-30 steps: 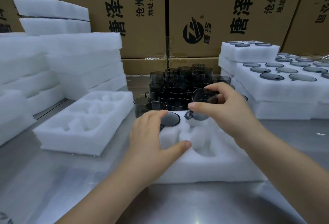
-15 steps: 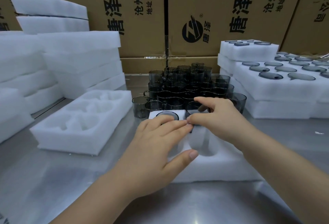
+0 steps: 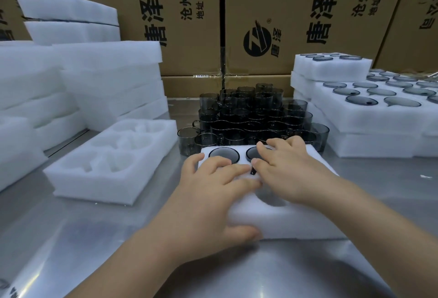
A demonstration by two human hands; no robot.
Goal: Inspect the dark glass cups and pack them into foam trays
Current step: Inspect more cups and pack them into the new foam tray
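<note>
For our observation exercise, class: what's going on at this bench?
A person is packing dark glass cups into a foam tray. One cup sits in its far left pocket. The right hand presses on a second cup beside it, and the left hand rests on the tray. A near pocket is empty. Loose cups wait behind.

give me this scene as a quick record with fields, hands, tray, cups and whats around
left hand: flat on the working tray, thumb at its front edge
right hand: fingers lie over the back right cup
working tray: two back pockets filled, front pocket empty
back left cup: seated, uncovered
loose cups: stacked cluster behind the tray
empty tray: to the left on the metal table
packed trays: stacked on the right
backdrop: cardboard boxes
</note>
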